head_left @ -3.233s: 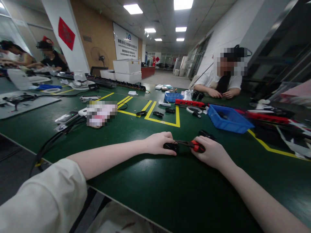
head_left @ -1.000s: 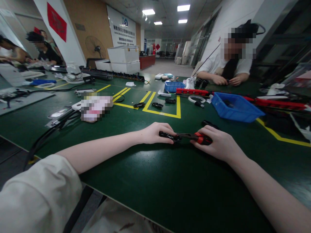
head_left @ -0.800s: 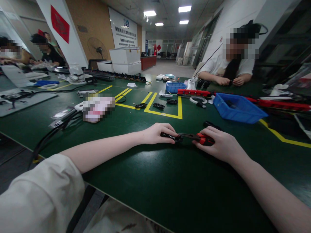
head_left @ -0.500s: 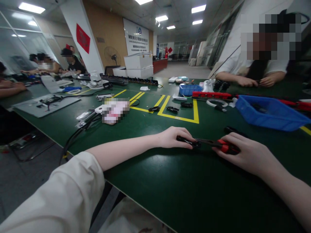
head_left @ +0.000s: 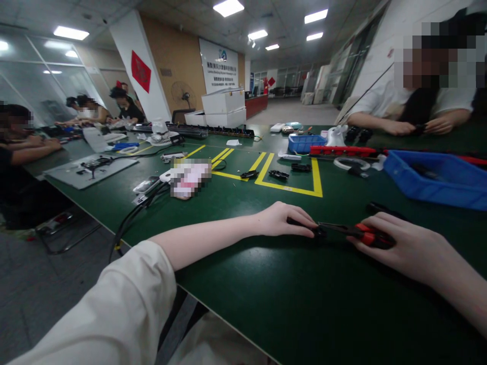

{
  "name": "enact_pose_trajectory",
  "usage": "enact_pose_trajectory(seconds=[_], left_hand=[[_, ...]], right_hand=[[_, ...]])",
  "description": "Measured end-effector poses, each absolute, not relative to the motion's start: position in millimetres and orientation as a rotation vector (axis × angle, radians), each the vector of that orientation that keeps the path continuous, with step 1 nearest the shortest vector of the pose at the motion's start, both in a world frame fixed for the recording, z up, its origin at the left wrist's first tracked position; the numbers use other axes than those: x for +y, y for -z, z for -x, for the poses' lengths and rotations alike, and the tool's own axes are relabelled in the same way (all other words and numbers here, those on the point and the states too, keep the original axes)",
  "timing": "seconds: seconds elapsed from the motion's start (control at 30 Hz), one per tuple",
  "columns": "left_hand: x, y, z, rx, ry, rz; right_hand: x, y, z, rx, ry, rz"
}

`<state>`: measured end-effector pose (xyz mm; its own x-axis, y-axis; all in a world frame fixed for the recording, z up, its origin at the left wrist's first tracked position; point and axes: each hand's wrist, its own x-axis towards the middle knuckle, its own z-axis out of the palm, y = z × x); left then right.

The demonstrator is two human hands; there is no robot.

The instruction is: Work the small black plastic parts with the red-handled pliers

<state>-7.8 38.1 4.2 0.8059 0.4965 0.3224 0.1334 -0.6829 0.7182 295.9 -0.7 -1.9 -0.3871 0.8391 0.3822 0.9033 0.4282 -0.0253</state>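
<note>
My left hand (head_left: 283, 220) rests on the green table (head_left: 243, 284), its fingers closed over a small black part (head_left: 302, 223). My right hand (head_left: 405, 247) grips red-handled pliers (head_left: 357, 232) whose dark jaws reach left and meet the black part. Both hands lie low on the tabletop. Another small black piece (head_left: 378, 207) sits just behind my right hand.
A blue bin (head_left: 437, 178) stands at the right, with a person's hands (head_left: 414, 126) working behind it. A yellow taped square (head_left: 289, 177) holds small black parts. Cables (head_left: 140, 210) and a blurred pink item (head_left: 188, 177) lie left. Several people sit at the far left.
The view has swung left, so my hands and the pliers now appear further right. The hands keep the same hold on the black part and the pliers.
</note>
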Motion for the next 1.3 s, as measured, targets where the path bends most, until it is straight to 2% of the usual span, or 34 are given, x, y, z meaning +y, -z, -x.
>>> enact_pose_trajectory(seconds=[0.8, 1.3], left_hand=[[39, -6, 9, 0.485, -0.609, -2.304], [28, -10, 8, 0.53, -0.658, -2.652]], right_hand=[[8, 10, -302, -2.331, 0.328, 1.465], [-5, -4, -290, -2.314, 0.211, 1.537]])
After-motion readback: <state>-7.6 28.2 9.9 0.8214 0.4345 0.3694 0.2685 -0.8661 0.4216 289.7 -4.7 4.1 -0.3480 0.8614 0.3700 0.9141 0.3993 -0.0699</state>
